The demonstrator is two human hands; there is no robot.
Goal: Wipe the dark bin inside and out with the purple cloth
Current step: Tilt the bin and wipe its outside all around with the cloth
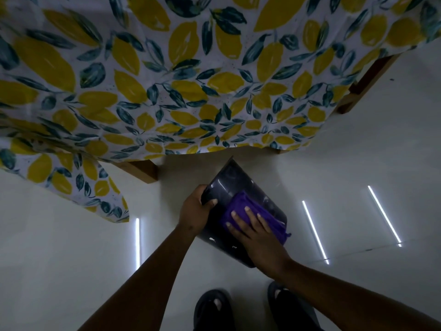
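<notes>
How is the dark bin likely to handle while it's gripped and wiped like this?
The dark bin looks glossy, so it may be slippery. The left hand clamps its edge alone, suggesting it is light. It seems stiff: no visible buckling where the right hand presses the purple cloth.

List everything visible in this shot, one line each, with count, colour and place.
dark bin: one, glossy dark, held above the floor at centre
purple cloth: one, purple, pressed flat on the bin's outer side
tablecloth: one, white with yellow lemons and teal leaves, draped over the table, upper frame
table legs: wooden brown, below the tablecloth's edge
floor: pale, glossy, reflecting strip lights
shoes: two, dark, bottom centre
left hand: gripping the bin's edge
right hand: flat on the cloth
</notes>
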